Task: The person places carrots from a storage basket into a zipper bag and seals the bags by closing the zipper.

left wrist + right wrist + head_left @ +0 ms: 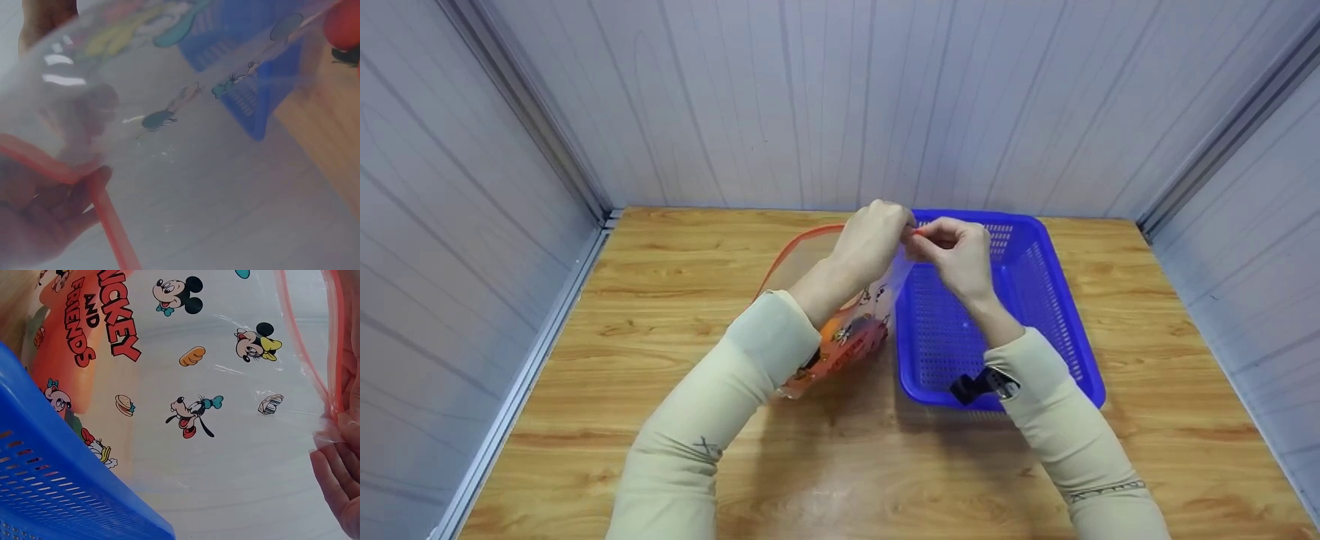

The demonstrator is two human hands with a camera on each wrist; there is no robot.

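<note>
A clear zip bag [851, 349] printed with cartoon figures hangs open above the table, its mouth edged by a red strip. My left hand [874, 236] grips the rim of the bag near its right end. With thumb and fingertips, my right hand [964, 259] pinches the end of the red strip, close beside the left hand. Orange and red rounded things lie in the bag's bottom; in the left wrist view a red one [343, 25] has a dark green part. The right wrist view shows the bag's printed side [191, 382] stretched out flat.
A blue plastic basket [1076, 330] with perforated walls stands right of the bag, beneath the right forearm. The wooden table [660, 300] meets pale panel walls [825, 105] at the back and both sides. A black strap [971, 388] hangs at the right cuff.
</note>
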